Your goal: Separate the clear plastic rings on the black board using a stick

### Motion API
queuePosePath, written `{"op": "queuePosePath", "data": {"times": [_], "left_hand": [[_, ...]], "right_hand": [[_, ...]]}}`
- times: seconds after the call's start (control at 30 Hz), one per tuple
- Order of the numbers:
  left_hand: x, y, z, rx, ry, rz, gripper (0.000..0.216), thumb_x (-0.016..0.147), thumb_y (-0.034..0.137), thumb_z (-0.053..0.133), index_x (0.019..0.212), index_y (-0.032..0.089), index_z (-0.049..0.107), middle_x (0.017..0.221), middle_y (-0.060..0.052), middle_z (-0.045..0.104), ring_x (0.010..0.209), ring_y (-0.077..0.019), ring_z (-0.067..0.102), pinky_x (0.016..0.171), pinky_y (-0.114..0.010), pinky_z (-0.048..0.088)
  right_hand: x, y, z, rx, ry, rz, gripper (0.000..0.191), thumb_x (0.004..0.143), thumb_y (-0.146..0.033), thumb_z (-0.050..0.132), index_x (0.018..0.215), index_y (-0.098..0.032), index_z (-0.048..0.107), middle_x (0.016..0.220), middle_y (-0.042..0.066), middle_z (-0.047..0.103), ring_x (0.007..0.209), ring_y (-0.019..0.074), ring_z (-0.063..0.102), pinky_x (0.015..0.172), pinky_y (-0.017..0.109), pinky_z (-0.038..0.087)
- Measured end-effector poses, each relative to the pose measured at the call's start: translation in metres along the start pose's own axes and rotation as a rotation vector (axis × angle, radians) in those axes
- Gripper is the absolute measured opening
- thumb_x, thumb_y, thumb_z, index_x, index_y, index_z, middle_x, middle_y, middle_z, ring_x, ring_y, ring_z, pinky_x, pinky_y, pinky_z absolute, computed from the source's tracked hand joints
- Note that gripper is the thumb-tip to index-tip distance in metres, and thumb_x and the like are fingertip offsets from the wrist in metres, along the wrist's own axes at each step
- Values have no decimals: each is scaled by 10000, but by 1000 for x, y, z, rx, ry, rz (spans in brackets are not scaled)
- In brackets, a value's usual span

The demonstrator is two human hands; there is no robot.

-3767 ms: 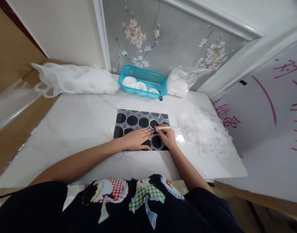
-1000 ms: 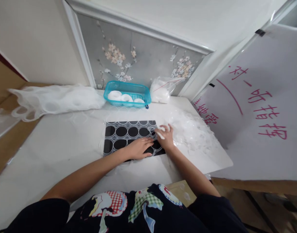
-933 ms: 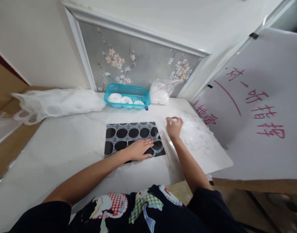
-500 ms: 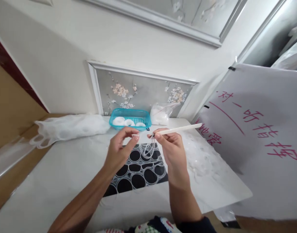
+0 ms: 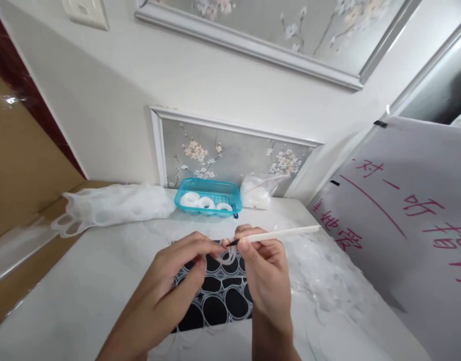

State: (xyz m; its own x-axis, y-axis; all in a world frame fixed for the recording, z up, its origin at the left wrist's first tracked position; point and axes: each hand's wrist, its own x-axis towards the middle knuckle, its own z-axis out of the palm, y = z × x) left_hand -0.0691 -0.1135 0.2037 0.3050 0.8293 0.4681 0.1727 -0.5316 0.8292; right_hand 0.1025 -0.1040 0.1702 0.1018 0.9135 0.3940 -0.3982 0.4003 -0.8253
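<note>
My right hand [image 5: 266, 260] pinches a slim white-handled tool [image 5: 290, 233] with a dark pointed tip, its handle sticking out to the right. Thin white loops [image 5: 228, 258] hang at the tip, between the two hands. My left hand [image 5: 177, 281] bends toward that tip, its index finger touching the loops and its thumb lower down; the exact grip is partly hidden by the fingers. Both hands are above a black sheet [image 5: 215, 311] covered with white-outlined circles and ovals.
Behind the hands stands a blue basket [image 5: 236, 205] holding several white rings [image 5: 206, 203]. Beside it is a clear bag [image 5: 257, 190] with white contents. White netting-like material [image 5: 117, 203] lies left; translucent pieces [image 5: 328, 271] lie right. A board with red writing [image 5: 414, 200] borders the right side.
My left hand has moved right, to the tool's tip and the loops; the gap between my hands has closed. The view has shifted, with the scene sitting lower.
</note>
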Motion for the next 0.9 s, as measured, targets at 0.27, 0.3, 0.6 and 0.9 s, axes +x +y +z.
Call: {"op": "queuePosePath", "data": {"times": [0.27,0.3,0.6,0.9], "left_hand": [[-1,-20,15,-149,126,-251,259,952,460,588,1116,348,755,1148,-17,748,1108,-255,679,988,-353,561],[-2,-25,17,-174,102,-299,291,939,482,605,1166,363,743,1211,-16,734,1171,-266,661,1037,-372,543],[21,-39,31,-478,92,-338,236,852,496,730,979,321,825,1064,-46,789,996,-258,739,985,-413,585],[25,-43,34,-493,304,-296,136,790,369,823,704,267,796,788,-20,787,769,-195,747,734,-261,630]], "right_hand": [[2,-2,-6,-31,-143,10,92,905,-272,719,939,-302,799,847,5,744,843,145,668,797,274,527],[4,-2,-6,-41,-153,16,77,888,-280,738,923,-302,803,837,9,744,842,152,674,787,277,533],[15,5,-12,-63,-182,67,76,872,-302,744,910,-286,808,868,33,766,890,195,712,847,330,566],[20,3,-15,-72,-157,120,75,876,-308,742,911,-280,802,882,46,789,887,198,744,813,319,591]]}}
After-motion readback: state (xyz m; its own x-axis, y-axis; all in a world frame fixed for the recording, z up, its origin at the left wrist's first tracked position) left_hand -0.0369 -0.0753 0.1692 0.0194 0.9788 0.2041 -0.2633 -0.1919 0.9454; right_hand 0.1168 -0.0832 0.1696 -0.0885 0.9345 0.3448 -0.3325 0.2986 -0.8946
